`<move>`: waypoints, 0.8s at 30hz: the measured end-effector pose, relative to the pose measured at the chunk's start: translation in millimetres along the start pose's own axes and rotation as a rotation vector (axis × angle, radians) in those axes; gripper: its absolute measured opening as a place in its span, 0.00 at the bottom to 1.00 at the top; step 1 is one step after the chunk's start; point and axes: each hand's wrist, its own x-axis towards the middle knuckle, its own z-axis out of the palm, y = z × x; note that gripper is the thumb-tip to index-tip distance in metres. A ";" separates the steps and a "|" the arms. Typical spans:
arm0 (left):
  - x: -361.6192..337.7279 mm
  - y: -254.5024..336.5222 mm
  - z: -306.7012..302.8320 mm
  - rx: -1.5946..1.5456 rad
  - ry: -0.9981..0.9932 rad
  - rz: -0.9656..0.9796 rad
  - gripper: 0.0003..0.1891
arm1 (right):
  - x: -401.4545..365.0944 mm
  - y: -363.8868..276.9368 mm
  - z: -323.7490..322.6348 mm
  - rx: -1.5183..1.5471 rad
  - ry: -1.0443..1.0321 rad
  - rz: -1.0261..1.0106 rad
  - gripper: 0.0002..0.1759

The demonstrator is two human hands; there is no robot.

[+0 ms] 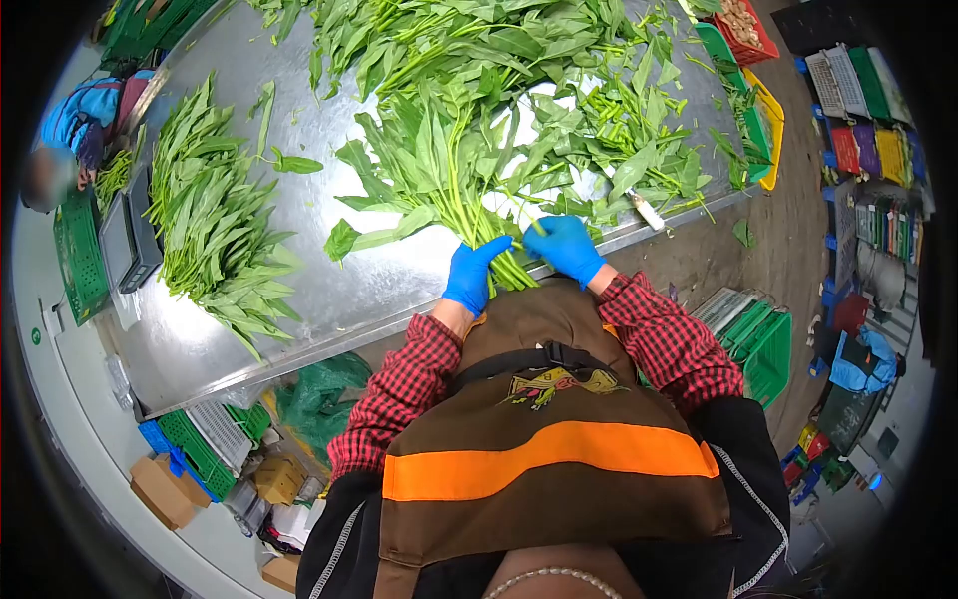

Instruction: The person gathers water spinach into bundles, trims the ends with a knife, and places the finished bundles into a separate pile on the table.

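Note:
My left hand (473,273), in a blue glove, is closed around the stems of a bunch of water spinach (444,165) at the table's near edge. The leaves fan out away from me and the stem ends point toward my apron. Just to the right, my gloved right hand (565,247) is closed on a thin water spinach stem (527,212). Its fingertips are partly hidden. A white-handled knife (649,213) lies at the table edge to the right, its blade largely covered by leaves.
Loose greens (449,40) cover the far side of the metal table (329,290). A neat pile of water spinach (210,210) lies at left beside a scale (130,240). Another person (85,120) stands beyond it. Green crates (768,354) stand on the floor at right.

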 end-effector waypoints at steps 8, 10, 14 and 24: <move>-4.8 1.4 -18.5 -0.115 -0.066 -0.096 0.14 | 8.7 10.8 -48.0 -0.184 0.570 -0.287 0.16; -7.4 3.5 -21.6 -0.123 -0.085 -0.093 0.15 | 0.2 -13.8 -38.1 0.206 0.265 0.095 0.17; -10.3 4.0 -33.1 -0.176 -0.039 -0.123 0.17 | -3.5 -3.0 -0.2 -0.469 0.127 -0.042 0.18; -46.9 38.0 -31.0 -0.231 -0.050 0.337 0.22 | -10.4 -46.7 -40.7 0.409 -0.110 -0.098 0.15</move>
